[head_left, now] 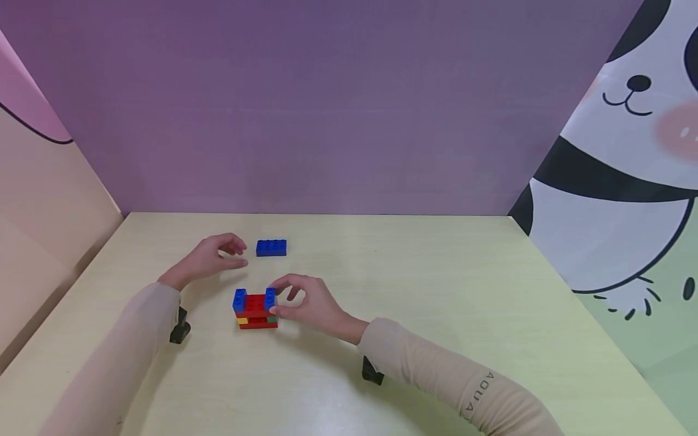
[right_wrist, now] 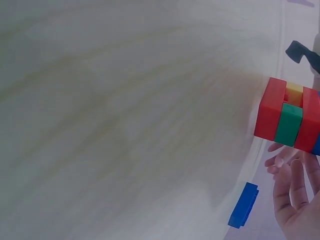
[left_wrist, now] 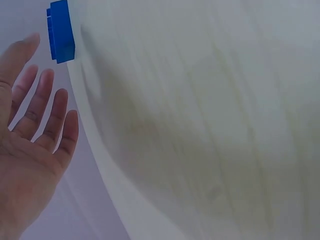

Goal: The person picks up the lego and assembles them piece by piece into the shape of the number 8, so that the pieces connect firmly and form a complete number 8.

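Observation:
A small built stack stands on the table, with a red brick (head_left: pixel 254 304) across its upper layer, a green brick (right_wrist: pixel 289 125) and a yellow brick (right_wrist: pixel 294 93) below that, and a red brick (head_left: pixel 259 325) at the base. On top sit a left blue brick (head_left: pixel 239 300) and a right blue brick (head_left: pixel 270 299). My right hand (head_left: pixel 313 304) pinches the right blue brick between thumb and forefinger. My left hand (head_left: pixel 214 259) hovers with loosely bent fingers, holding nothing. Just right of it, apart from its fingertips, lies a loose blue brick (head_left: pixel 271 247).
The pale wooden table (head_left: pixel 425 272) meets a purple wall (head_left: pixel 327 109) at its far edge. A panda picture (head_left: pixel 627 157) covers the right side. Black wrist devices hang under both sleeves, the left one (head_left: pixel 180 327) close to the stack's left.

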`<action>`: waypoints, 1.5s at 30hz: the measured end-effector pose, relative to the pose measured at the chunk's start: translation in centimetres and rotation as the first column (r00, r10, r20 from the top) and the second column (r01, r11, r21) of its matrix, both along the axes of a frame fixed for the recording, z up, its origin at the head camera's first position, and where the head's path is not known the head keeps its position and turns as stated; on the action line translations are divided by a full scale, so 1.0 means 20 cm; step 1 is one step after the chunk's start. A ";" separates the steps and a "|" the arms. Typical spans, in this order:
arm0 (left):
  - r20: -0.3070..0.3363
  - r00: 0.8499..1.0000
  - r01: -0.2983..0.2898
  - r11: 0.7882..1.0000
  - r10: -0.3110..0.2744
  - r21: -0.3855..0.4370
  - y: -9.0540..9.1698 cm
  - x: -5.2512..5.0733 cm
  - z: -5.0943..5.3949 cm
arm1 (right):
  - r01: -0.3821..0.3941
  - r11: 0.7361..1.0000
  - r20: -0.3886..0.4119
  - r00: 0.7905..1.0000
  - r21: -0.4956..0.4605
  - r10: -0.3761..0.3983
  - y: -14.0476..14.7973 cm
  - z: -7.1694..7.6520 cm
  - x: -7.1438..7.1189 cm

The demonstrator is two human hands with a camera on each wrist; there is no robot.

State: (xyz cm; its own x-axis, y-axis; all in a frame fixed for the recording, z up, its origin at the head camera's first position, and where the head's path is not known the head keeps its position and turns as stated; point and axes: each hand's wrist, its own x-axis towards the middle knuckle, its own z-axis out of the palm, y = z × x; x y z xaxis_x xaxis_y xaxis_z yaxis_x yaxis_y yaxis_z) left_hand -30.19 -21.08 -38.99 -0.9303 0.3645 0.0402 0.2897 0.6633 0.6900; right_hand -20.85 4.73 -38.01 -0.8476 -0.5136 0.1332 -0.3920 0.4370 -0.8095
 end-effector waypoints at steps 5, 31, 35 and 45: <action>0.009 0.999 -0.031 1.000 0.031 0.000 0.02 -0.04 0.00 | 0.002 1.000 -0.001 1.000 0.001 -0.002 0.00 0.00 0.00; 0.064 0.995 -0.076 0.997 0.076 0.002 0.13 -0.13 -0.02 | 0.004 1.000 -0.013 1.000 -0.006 -0.004 0.00 0.00 0.00; 0.057 0.996 -0.063 0.998 0.064 -0.024 0.14 -0.14 -0.03 | 0.006 1.000 -0.013 1.000 -0.005 -0.006 0.00 0.00 0.00; 0.074 0.995 -0.071 0.997 0.074 -0.040 0.15 -0.15 -0.04 | 0.013 1.000 -0.005 1.000 0.001 -0.013 0.00 0.00 0.00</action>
